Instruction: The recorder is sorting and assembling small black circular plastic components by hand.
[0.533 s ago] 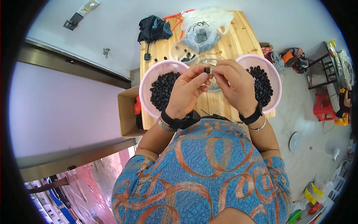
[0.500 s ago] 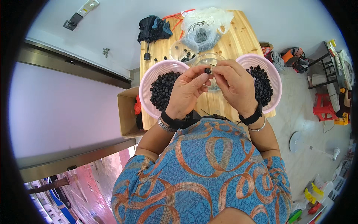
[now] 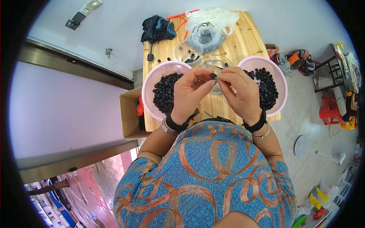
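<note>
A small black round cap-like piece (image 3: 213, 76) sits between the thumb and fingers of my left hand (image 3: 190, 93), which is closed on it. My right hand (image 3: 240, 91) meets it from the other side, thumb and forefinger pinched together at the piece's edge. Whatever is in that pinch is too small to make out. Both hands hover over a clear round bowl (image 3: 207, 59). A pink basket (image 3: 149, 81) holding many black pieces (image 3: 165, 91) stands beside my left hand. Another pink basket (image 3: 282, 81), also with black pieces (image 3: 269, 93), is beside my right.
On the wooden table (image 3: 247, 38) lie a folded black umbrella (image 3: 157, 30), a clear plastic bag (image 3: 207, 36) and a clear tub (image 3: 181, 46) with some black pieces. A cardboard box (image 3: 129, 114) stands left; a red stool (image 3: 330, 110) is on the floor at right.
Both hands have shifted slightly and the black piece has turned between my fingers. My left fingers are curled in more. A black piece at the clear bowl's right side now shows.
</note>
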A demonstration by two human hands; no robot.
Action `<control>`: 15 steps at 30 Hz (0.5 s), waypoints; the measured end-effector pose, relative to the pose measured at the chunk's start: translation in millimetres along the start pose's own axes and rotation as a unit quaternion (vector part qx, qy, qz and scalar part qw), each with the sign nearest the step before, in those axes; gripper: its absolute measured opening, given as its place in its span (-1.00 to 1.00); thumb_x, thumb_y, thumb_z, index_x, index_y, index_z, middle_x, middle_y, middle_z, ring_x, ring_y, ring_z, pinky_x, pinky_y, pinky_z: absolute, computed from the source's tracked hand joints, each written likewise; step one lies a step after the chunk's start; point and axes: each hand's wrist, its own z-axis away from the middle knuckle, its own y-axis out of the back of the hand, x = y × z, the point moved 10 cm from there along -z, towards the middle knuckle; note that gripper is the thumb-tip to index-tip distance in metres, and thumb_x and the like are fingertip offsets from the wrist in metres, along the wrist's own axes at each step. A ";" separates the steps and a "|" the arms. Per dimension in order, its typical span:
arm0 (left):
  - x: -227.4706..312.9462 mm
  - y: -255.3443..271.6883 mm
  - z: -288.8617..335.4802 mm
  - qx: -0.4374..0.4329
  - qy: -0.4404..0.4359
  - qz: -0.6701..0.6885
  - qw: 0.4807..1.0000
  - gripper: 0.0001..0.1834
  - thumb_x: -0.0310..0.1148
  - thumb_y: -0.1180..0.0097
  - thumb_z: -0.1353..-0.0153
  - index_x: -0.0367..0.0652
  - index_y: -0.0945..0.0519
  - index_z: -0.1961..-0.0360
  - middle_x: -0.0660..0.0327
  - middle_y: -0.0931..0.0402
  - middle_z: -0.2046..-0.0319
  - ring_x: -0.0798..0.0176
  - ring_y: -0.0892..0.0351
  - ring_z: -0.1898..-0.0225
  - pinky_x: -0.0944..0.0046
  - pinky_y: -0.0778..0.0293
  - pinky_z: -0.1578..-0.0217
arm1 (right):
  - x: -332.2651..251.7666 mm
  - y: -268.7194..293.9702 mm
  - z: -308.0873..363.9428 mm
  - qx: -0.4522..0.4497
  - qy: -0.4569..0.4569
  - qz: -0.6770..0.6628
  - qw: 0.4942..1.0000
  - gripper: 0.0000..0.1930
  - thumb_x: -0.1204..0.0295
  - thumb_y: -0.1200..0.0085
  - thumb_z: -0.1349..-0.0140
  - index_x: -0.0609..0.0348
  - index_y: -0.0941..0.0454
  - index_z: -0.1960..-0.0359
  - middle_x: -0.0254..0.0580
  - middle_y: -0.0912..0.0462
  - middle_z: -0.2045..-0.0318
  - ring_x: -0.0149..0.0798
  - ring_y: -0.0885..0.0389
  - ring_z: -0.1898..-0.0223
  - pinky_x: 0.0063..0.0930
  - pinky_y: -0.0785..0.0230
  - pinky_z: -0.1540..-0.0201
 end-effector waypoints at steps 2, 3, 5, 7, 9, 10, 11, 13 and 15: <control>11.3 -4.7 1.1 -0.008 -0.053 -0.025 0.998 -0.73 -0.69 -0.08 -0.06 -0.32 -0.48 0.17 0.26 -0.51 0.30 0.47 -0.48 0.26 0.51 -0.39 0.21 | 0.0 1.4 0.6 0.003 -0.001 0.008 1.000 -0.84 0.60 -0.13 0.03 0.21 -0.48 0.36 -0.14 -0.55 0.37 -0.13 -0.56 0.40 -0.45 -0.43 0.40; 10.6 -5.2 1.1 -0.009 -0.053 -0.025 0.998 -0.73 -0.69 -0.08 -0.06 -0.32 -0.48 0.17 0.26 -0.51 0.30 0.47 -0.48 0.26 0.51 -0.39 0.21 | -0.5 2.0 1.3 0.003 -0.001 0.022 1.000 -0.84 0.59 -0.12 0.02 0.21 -0.48 0.36 -0.15 -0.55 0.37 -0.13 -0.56 0.39 -0.44 -0.43 0.39; 13.6 -6.8 1.9 -0.010 -0.080 -0.079 0.994 -0.73 -0.69 -0.08 -0.06 -0.33 -0.48 0.16 0.24 -0.52 0.29 0.45 -0.50 0.23 0.51 -0.40 0.19 | -1.7 3.8 2.8 0.004 -0.001 0.035 0.999 -0.84 0.59 -0.12 0.02 0.21 -0.48 0.36 -0.15 -0.54 0.37 -0.12 -0.56 0.38 -0.44 -0.44 0.39; 13.5 -9.1 2.5 -0.016 -0.084 -0.088 0.992 -0.73 -0.70 -0.08 -0.06 -0.34 -0.47 0.16 0.24 -0.52 0.29 0.45 -0.50 0.22 0.50 -0.41 0.19 | -8.4 4.6 4.3 -0.001 0.026 0.092 0.995 -0.82 0.59 -0.11 0.04 0.20 -0.48 0.34 -0.14 -0.54 0.35 -0.12 -0.56 0.35 -0.42 -0.45 0.38; 14.6 -11.1 3.8 -0.022 -0.088 -0.098 0.991 -0.73 -0.70 -0.08 -0.06 -0.34 -0.47 0.16 0.23 -0.52 0.28 0.44 -0.51 0.22 0.50 -0.41 0.18 | -13.8 5.2 5.9 -0.007 0.047 0.120 0.992 -0.80 0.59 -0.09 0.05 0.21 -0.47 0.32 -0.14 -0.53 0.33 -0.12 -0.55 0.32 -0.42 -0.45 0.37; 14.5 -11.7 4.4 -0.024 -0.085 -0.110 0.990 -0.73 -0.69 -0.09 -0.06 -0.34 -0.48 0.17 0.23 -0.52 0.29 0.43 -0.52 0.23 0.49 -0.43 0.19 | -18.5 4.4 7.1 -0.015 0.069 0.147 0.987 -0.77 0.59 -0.08 0.06 0.21 -0.47 0.30 -0.13 -0.52 0.30 -0.12 -0.55 0.30 -0.42 -0.45 0.36; 13.8 -12.4 4.1 -0.027 -0.081 -0.123 0.989 -0.74 -0.68 -0.10 -0.06 -0.34 -0.48 0.18 0.23 -0.52 0.30 0.43 -0.54 0.25 0.48 -0.44 0.21 | -18.2 6.2 7.6 -0.013 0.068 0.147 0.987 -0.77 0.59 -0.08 0.06 0.21 -0.47 0.30 -0.13 -0.52 0.30 -0.12 -0.55 0.30 -0.42 -0.45 0.36; 24.5 -18.2 4.1 -0.039 -0.103 -0.178 0.978 -0.75 -0.66 -0.12 -0.06 -0.33 -0.49 0.19 0.23 -0.53 0.31 0.42 -0.54 0.27 0.48 -0.45 0.22 | -20.9 1.8 9.5 -0.047 0.089 0.188 0.977 -0.74 0.59 -0.05 0.09 0.22 -0.45 0.27 -0.13 -0.48 0.27 -0.13 -0.53 0.28 -0.42 -0.44 0.33; 34.2 -24.3 4.0 -0.053 -0.126 -0.231 0.963 -0.76 -0.64 -0.13 -0.06 -0.33 -0.50 0.20 0.23 -0.53 0.32 0.42 -0.55 0.30 0.48 -0.46 0.24 | -23.8 3.8 10.2 -0.063 0.095 0.199 0.973 -0.74 0.58 -0.04 0.09 0.23 -0.44 0.28 -0.13 -0.47 0.26 -0.13 -0.52 0.27 -0.42 -0.44 0.33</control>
